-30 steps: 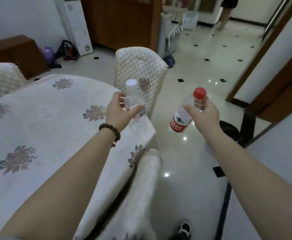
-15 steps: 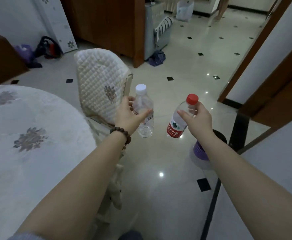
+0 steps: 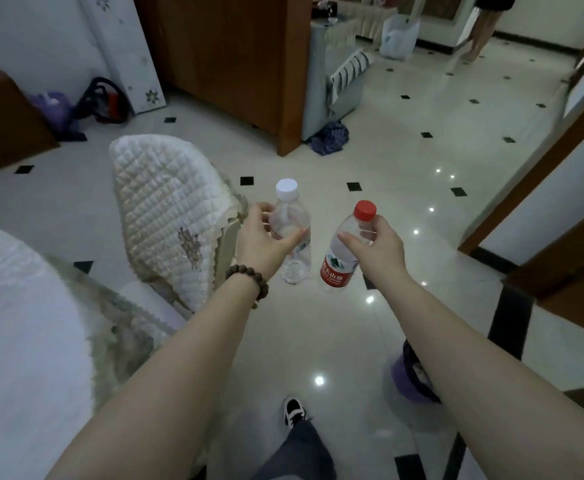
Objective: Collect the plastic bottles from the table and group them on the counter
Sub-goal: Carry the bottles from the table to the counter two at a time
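So right now both bottles are up in the air, one per hand. The left hand (image 3: 266, 242) has its fingers and thumb wrapped round the middle of the white-capped bottle (image 3: 292, 233), a clear one that looks pretty much empty, held upright. The right hand (image 3: 375, 245) grips the red-capped bottle (image 3: 347, 249) up near the shoulder, and that one leans a bit, cap tilted to the right, red label at the bottom end. The two bottles are close together but not touching.

They're hanging over the shiny tiled floor (image 3: 318, 334), not over the tabletop (image 3: 16, 323), which sits off to the left under its white cloth with the quilted chair (image 3: 169, 213) beside it. A sneaker (image 3: 294, 408) is mid-step below.

Progress-wise I'd call it roughly halfway for this pair: picked up and off the table, not put down anywhere yet. I can't see any counter in view, so the carrying and the grouping are all still to do. Can't tell if more bottles are left on the table either, since only a corner of it shows.
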A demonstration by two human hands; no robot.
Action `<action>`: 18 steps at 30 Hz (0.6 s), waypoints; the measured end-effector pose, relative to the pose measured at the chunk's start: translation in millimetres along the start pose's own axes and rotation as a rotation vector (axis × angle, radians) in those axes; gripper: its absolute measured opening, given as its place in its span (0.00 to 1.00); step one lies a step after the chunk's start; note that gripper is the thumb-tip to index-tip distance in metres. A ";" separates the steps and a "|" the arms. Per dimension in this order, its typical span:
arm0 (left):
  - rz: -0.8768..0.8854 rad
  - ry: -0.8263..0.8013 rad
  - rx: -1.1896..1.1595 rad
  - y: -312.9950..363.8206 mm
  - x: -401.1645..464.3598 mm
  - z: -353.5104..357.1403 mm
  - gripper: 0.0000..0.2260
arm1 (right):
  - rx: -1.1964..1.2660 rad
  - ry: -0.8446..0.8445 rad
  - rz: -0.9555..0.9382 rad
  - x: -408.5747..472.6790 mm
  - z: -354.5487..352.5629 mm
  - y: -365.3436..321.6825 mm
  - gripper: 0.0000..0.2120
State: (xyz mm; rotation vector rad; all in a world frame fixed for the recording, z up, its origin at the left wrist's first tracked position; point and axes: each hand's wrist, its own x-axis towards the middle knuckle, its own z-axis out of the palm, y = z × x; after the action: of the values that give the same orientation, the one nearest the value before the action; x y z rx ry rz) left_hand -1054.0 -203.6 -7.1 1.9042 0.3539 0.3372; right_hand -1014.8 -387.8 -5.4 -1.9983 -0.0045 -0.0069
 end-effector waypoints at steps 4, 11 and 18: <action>-0.046 0.025 -0.024 15.0 84.1 19.5 0.26 | -0.012 -0.051 -0.019 95.1 15.3 -17.9 0.21; -0.050 0.126 -0.021 20.6 210.9 36.6 0.26 | -0.003 -0.094 -0.061 230.5 48.7 -44.7 0.21; -0.078 0.211 -0.041 0.8 350.9 54.6 0.26 | -0.010 -0.169 -0.133 381.9 113.2 -56.6 0.22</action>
State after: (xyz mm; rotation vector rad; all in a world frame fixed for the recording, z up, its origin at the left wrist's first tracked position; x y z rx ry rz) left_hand -711.5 -110.1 -2.7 1.8139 0.5556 0.4914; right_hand -633.0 -261.4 1.8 -1.9996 -0.2462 0.0771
